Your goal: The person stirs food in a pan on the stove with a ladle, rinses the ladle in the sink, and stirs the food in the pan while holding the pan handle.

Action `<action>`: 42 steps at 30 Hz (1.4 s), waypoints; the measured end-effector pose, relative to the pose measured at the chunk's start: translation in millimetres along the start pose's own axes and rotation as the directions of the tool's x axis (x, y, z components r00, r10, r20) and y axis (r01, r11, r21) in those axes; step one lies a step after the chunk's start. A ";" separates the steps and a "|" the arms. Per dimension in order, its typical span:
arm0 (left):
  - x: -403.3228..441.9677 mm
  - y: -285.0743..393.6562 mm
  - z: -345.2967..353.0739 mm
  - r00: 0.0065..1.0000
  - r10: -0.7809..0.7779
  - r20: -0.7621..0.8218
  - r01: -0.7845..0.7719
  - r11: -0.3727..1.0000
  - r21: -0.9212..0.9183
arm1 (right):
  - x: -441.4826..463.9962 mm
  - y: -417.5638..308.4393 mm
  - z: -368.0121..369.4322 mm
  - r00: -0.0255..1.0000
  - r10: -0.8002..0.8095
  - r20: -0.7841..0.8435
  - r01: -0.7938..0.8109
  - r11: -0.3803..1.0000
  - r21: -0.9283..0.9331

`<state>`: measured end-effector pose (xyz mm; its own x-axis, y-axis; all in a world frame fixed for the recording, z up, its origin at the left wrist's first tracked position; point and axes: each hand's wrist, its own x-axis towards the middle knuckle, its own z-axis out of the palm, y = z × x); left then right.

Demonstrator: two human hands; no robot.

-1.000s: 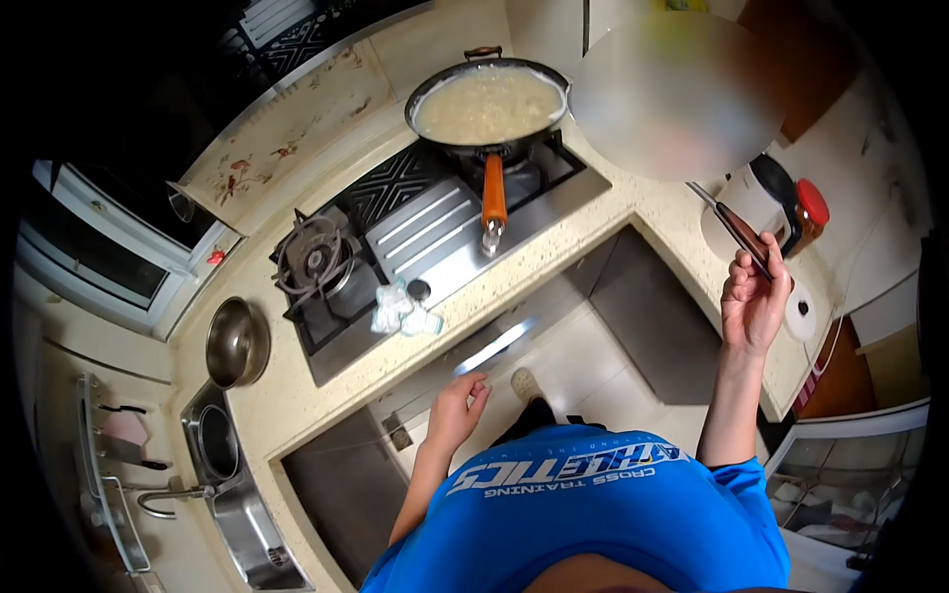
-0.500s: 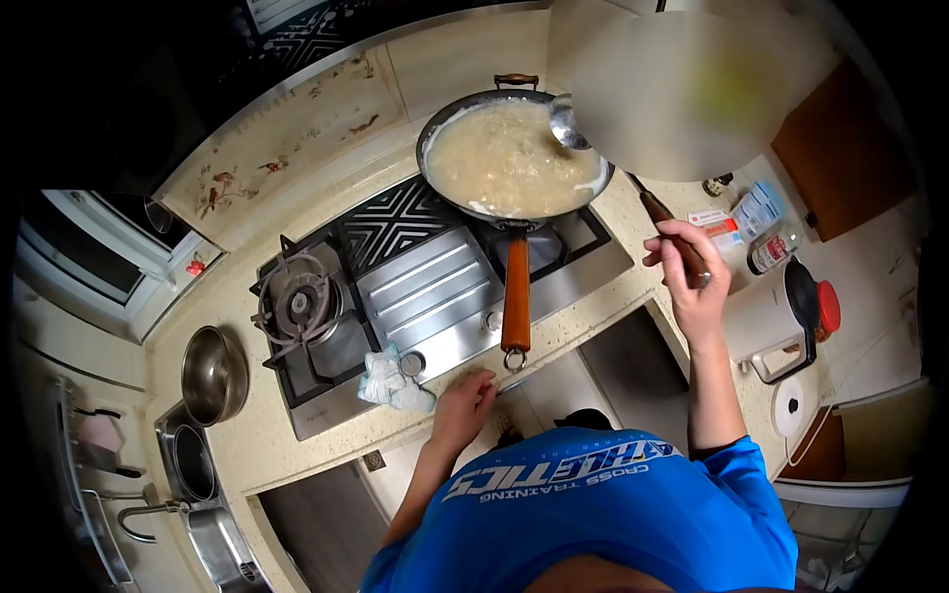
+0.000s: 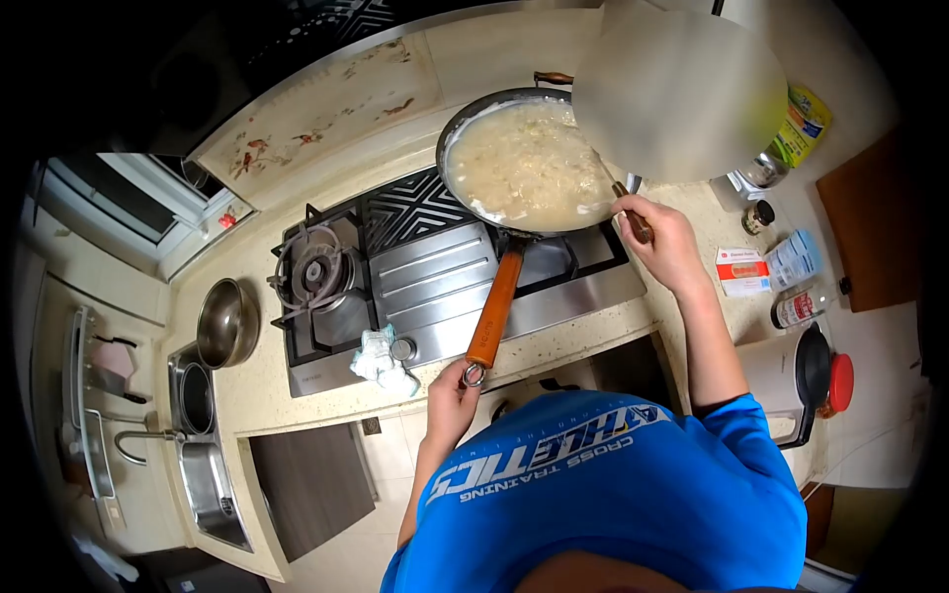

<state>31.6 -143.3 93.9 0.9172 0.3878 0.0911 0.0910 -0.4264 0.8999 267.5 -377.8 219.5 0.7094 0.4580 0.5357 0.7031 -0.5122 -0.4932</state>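
Pan [image 3: 444,163] sits on the stove's [image 3: 435,282] right-hand burner, filled near the rim with pale, lumpy liquid [image 3: 524,163]. Its orange handle [image 3: 494,311] points toward the wearer. Left hand [image 3: 453,403] pinches the handle's tip at the metal ring [image 3: 474,376]. Right hand [image 3: 667,242], fingers closed round a wooden-gripped utensil [image 3: 644,231] beside the pan's right edge; the utensil's far end is masked by blur. Crumpled cloth [image 3: 384,363] at the stove's front edge, touching a knob [image 3: 403,349]. Metal bowl [image 3: 228,323] on the desk [image 3: 259,381], left of the stove.
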 end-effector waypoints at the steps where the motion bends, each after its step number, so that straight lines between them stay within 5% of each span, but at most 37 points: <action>1: 0.4 -0.6 1.3 1.000 -0.012 -0.002 0.012 1.000 0.015 | -0.8 -0.4 -1.8 0.990 0.126 0.068 -0.128 0.991 0.038; 6: 7.5 -14.6 15.4 1.000 -0.017 -0.020 0.017 1.000 0.014 | -5.1 9.7 -5.3 0.972 0.233 0.013 -0.221 0.902 0.370; 8: 12.6 -8.4 19.3 0.999 0.008 -0.036 -0.009 1.000 -0.023 | -4.3 6.3 -13.2 0.940 0.337 0.049 -0.293 0.726 0.622; 10: 16.8 2.1 18.9 0.997 -0.074 0.021 0.072 0.818 -0.571 | -3.7 7.8 -22.3 0.940 0.336 0.057 -0.303 0.747 0.592; 16: 31.7 32.1 1.0 0.971 -0.204 0.122 0.216 0.548 -0.808 | -1.5 14.1 -26.9 0.888 0.425 0.175 -0.422 0.602 0.679; 18: 33.3 33.9 -0.6 0.986 -0.018 0.167 0.161 0.385 -0.909 | -0.7 17.8 -26.2 0.870 0.461 0.176 -0.439 0.562 0.701; 22: 35.5 47.1 -3.7 0.976 0.035 0.213 0.166 0.509 -0.844 | -1.0 20.6 -28.1 0.839 0.515 0.177 -0.440 0.449 0.778; 27: 35.3 55.6 -5.3 0.972 -0.004 0.235 0.205 0.505 -0.838 | -2.0 25.9 -32.7 0.848 0.504 0.166 -0.391 0.382 0.838; 42: 34.2 60.9 -8.4 0.969 -0.031 0.246 0.223 0.539 -0.812 | -6.7 13.0 -41.4 0.862 0.495 0.110 -0.325 0.372 0.869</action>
<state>65.2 -149.1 155.4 0.9811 0.1883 -0.0442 -0.0616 0.5206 0.8516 269.9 -417.6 237.9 0.9648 0.2212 0.1420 0.0734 0.2920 -0.9536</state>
